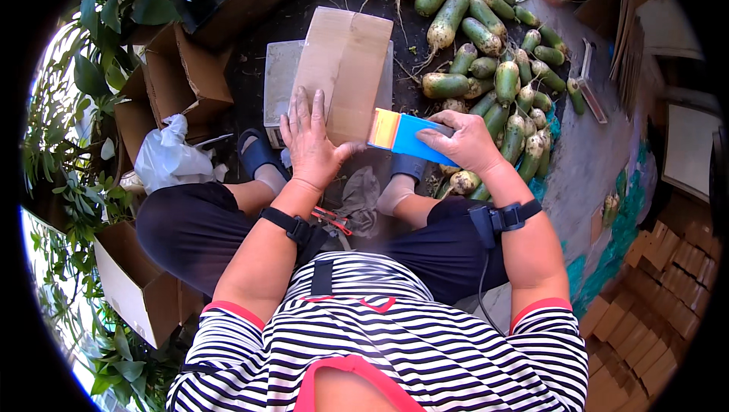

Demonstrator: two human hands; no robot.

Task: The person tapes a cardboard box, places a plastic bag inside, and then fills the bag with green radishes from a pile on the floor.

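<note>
The carton (345, 55) lies on the grey box (279, 63) in front of the person, with its near end toward the body. Its upper face is closed, and a line runs along it; whether tape covers this line, one cannot tell. What is inside the carton is also hidden.

The left hand (315, 142) is on the near left part of the carton, its fingers spread wide and its thumb stretched out to the right; it grasps nothing. The right hand (465, 138) has its fingers closed narrowly on the blue piece (421, 138), whose yellow end is at the near right edge of the carton. Contact there is likely, but not certain.

So, it seems, the closed face is done, while the work at this near edge is in the middle and not finished. The radishes (448, 21) lie loose on the ground in a curved heap, with roots and soil on them, so these appear not handled yet.
</note>
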